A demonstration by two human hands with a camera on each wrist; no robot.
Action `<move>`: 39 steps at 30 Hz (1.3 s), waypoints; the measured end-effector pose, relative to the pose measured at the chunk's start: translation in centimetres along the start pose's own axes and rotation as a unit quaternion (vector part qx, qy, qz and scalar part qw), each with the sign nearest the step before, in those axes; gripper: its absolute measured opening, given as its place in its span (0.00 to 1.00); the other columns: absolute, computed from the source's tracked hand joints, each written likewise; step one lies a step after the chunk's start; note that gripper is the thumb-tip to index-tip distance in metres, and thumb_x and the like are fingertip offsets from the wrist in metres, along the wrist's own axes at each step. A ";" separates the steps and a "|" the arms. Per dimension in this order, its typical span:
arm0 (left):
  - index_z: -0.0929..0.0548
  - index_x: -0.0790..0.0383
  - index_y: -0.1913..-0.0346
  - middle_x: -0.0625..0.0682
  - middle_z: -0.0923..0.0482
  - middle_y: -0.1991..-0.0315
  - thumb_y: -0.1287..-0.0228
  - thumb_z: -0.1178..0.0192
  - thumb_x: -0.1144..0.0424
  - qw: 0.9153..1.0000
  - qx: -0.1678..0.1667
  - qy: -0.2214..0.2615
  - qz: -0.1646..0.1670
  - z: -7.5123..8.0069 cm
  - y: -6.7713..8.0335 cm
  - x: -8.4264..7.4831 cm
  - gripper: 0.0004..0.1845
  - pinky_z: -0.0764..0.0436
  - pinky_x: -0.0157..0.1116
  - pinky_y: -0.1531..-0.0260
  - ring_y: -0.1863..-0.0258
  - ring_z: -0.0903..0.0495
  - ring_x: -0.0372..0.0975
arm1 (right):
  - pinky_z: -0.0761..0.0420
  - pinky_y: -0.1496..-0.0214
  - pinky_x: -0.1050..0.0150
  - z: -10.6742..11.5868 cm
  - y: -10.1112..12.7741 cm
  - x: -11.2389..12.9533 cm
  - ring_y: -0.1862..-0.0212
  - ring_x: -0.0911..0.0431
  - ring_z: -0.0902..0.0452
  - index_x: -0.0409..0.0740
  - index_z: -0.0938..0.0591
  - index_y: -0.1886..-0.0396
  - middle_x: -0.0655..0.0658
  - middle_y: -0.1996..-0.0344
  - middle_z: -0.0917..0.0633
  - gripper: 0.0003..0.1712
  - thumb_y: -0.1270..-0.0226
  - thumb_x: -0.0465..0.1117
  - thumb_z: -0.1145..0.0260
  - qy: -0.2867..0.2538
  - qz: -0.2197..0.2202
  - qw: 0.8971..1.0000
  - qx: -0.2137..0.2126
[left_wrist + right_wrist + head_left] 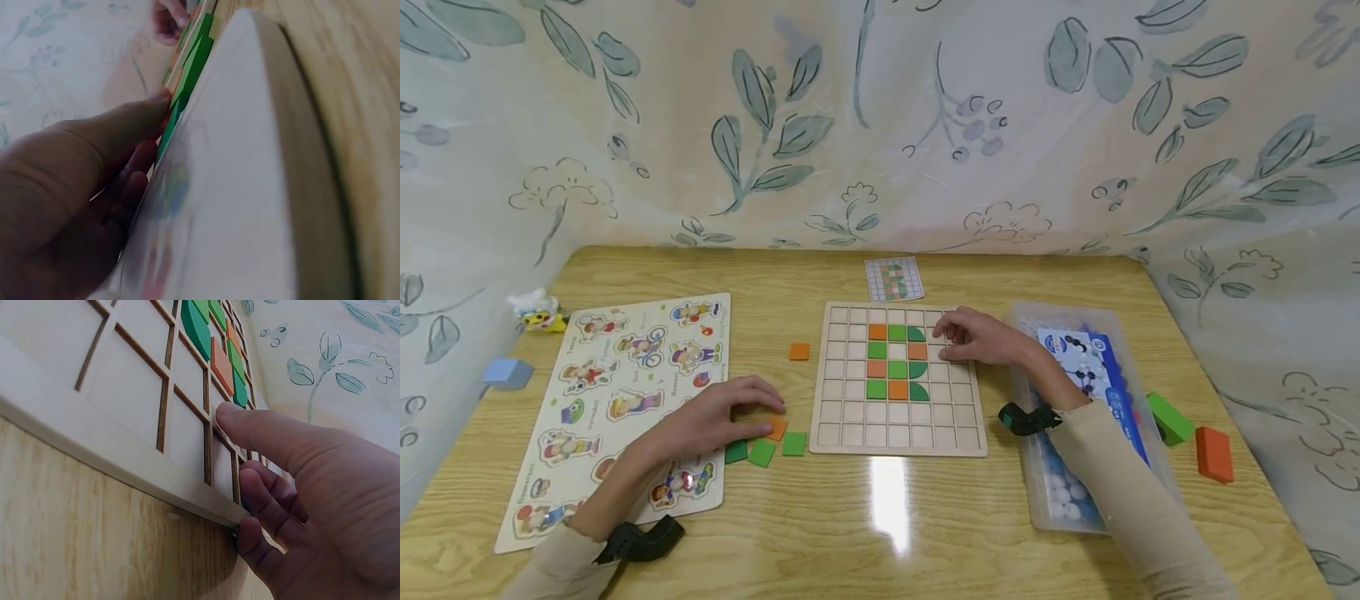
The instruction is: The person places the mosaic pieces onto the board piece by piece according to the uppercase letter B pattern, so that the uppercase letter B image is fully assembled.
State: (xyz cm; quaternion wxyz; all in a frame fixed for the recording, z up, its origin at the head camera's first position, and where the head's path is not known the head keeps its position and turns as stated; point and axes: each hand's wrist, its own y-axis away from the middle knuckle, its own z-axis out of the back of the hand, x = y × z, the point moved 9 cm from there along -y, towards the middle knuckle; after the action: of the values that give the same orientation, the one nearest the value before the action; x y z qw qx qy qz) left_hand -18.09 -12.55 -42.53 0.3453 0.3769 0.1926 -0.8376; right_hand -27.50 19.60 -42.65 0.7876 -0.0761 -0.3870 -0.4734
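Note:
A wooden grid board (898, 435) lies at mid-table, with orange squares, light green squares and dark green rounded pieces in its cells. My left hand (718, 419) is over the right edge of the picture puzzle board (638, 365), its thumb at an orange square tile (777, 426). Beside that tile are a dark green piece (736, 451) and two light green squares (762, 453). My right hand (981, 335) rests at the grid board's right side with fingers spread apart; in the right wrist view its thumb (262, 428) reaches over the cells, nothing held.
A small pattern card (893, 278) lies behind the grid board. Another orange tile (799, 352) sits to its left. On the right stand a clear plastic box (1026, 500), a green block (1170, 418) and a red block (1214, 454). A blue block (508, 374) and a toy figure (539, 311) are far left.

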 end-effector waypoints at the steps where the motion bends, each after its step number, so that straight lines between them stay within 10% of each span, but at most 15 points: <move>1: 0.15 0.48 0.51 0.42 0.20 0.51 0.36 0.36 0.61 1.000 -0.005 0.000 0.000 0.1 -0.1 -0.1 0.11 0.23 0.29 0.52 0.49 0.24 0.31 | 0.30 0.54 0.59 0.0 0.0 0.0 0.57 0.51 0.33 0.41 0.21 0.50 0.41 0.58 0.26 0.15 0.34 0.41 0.33 0.000 -0.001 1.000 0.000; 39: 0.14 0.53 0.55 0.46 0.18 0.57 0.44 0.29 0.62 0.995 -0.066 -0.057 0.048 1.0 -0.6 -0.1 0.13 0.27 0.28 0.73 0.74 0.31 0.27 | 0.29 0.53 0.59 -0.1 -0.1 0.0 0.57 0.52 0.33 0.43 0.22 0.50 0.43 0.59 0.26 0.14 0.33 0.40 0.34 0.006 0.006 1.000 0.008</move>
State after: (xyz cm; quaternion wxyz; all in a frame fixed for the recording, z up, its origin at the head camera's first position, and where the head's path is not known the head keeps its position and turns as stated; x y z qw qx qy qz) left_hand -18.96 -12.69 -41.78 0.4194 0.3139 0.2096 -0.8256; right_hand -27.57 19.50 -42.70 0.7933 -0.0698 -0.3858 -0.4658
